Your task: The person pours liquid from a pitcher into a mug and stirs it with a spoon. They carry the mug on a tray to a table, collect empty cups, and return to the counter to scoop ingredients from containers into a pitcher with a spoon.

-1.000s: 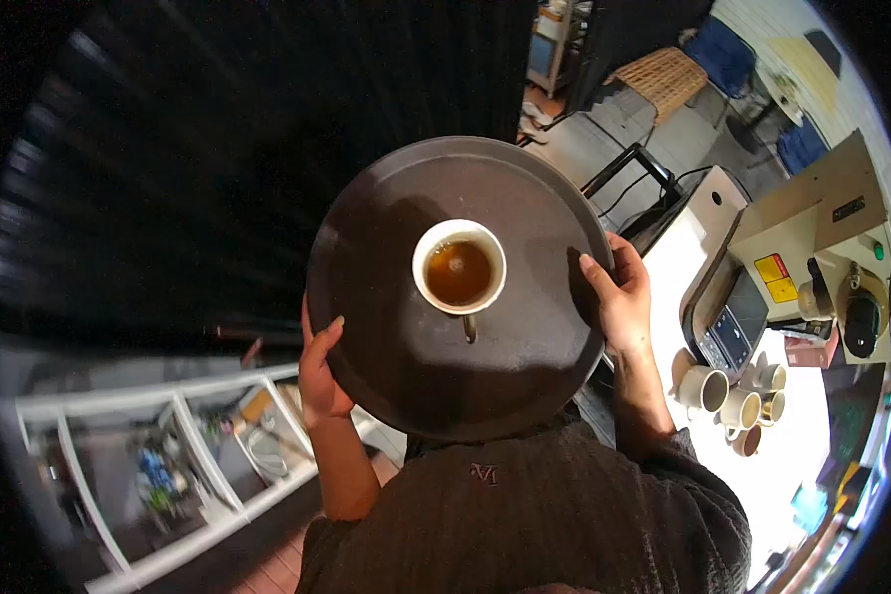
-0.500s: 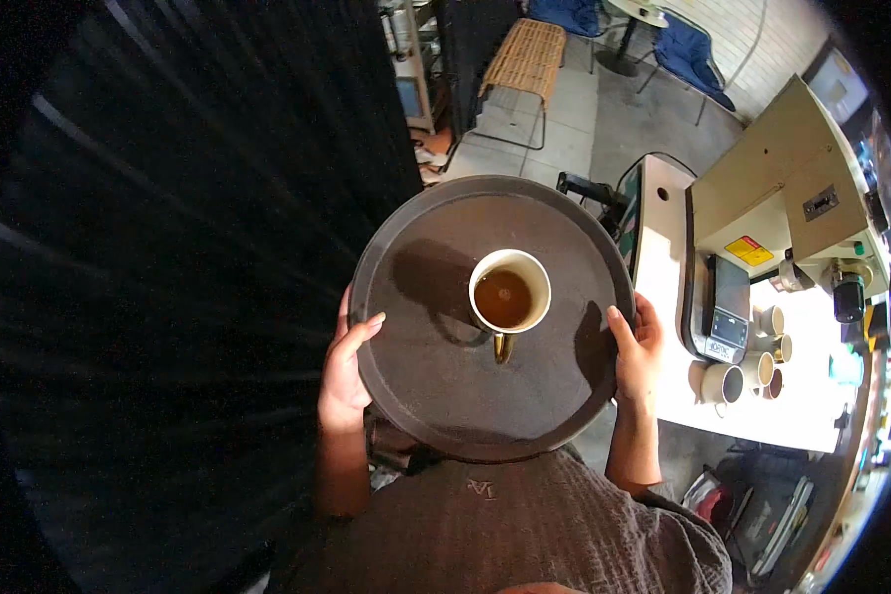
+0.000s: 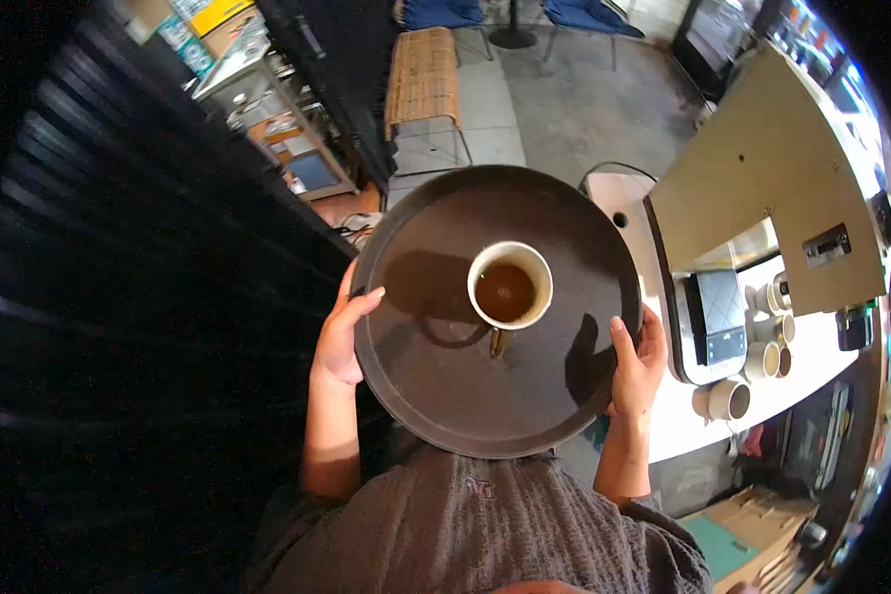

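A round dark tray (image 3: 436, 386) is held level in front of my body. My left hand (image 3: 345, 335) grips its left edge, the thumb on top of the rim and the other fingers mostly hidden beneath. At the right edge my right hand (image 3: 637, 364) grips in the same way, thumb over the rim. A white cup (image 3: 510, 285) with brown liquid and a gold handle stands upright near the tray's middle, its handle toward me. Neither hand touches the cup.
To the right is a white counter (image 3: 678, 421) with a scale (image 3: 720, 315), several cups and a large beige machine (image 3: 762, 168). A black curtain (image 3: 168, 376) hangs at the left. Ahead are a wicker bench (image 3: 424, 79) and blue chairs (image 3: 589, 15).
The view has turned, bringing a shelf at the upper left and a box at the lower right into sight. Both hands still hold the tray, and the cup remains near its middle.
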`<act>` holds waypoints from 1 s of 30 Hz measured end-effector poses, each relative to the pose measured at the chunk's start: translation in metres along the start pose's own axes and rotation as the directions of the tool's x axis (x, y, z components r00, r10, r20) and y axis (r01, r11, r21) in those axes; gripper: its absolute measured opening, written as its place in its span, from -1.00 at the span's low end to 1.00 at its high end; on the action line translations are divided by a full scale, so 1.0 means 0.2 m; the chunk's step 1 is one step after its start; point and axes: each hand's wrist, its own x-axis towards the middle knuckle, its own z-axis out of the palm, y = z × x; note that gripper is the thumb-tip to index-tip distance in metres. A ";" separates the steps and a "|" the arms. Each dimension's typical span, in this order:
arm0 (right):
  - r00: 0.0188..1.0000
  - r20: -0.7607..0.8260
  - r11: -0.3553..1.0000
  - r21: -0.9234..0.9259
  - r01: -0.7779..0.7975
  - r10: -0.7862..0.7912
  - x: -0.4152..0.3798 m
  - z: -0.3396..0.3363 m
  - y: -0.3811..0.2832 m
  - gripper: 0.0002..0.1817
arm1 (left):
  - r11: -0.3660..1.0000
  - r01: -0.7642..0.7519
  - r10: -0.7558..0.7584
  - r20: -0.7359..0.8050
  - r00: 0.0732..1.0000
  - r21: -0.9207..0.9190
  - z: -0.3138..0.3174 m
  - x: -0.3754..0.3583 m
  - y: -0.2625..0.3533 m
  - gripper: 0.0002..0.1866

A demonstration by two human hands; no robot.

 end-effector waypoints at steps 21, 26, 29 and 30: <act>0.706 -0.699 0.993 -0.088 0.073 -0.114 0.29 0.60 -0.08 -0.58 | 0.867 0.488 -0.463 0.521 0.717 0.099 0.26 1.61 0.20 -0.32; 0.678 -0.733 0.998 -0.040 0.043 -0.059 0.48 0.81 -0.05 -0.61 | 0.848 0.497 -0.516 0.499 0.696 0.183 0.22 1.89 0.33 -0.28; 0.687 -0.725 0.998 -0.034 0.044 -0.056 0.60 0.90 -0.01 -0.63 | 0.859 0.493 -0.475 0.566 0.673 0.134 0.18 2.05 0.38 -0.28; 0.689 -0.722 0.998 -0.027 0.055 -0.057 0.65 0.93 0.00 -0.63 | 0.861 0.491 -0.473 0.565 0.676 0.134 0.17 2.10 0.40 -0.28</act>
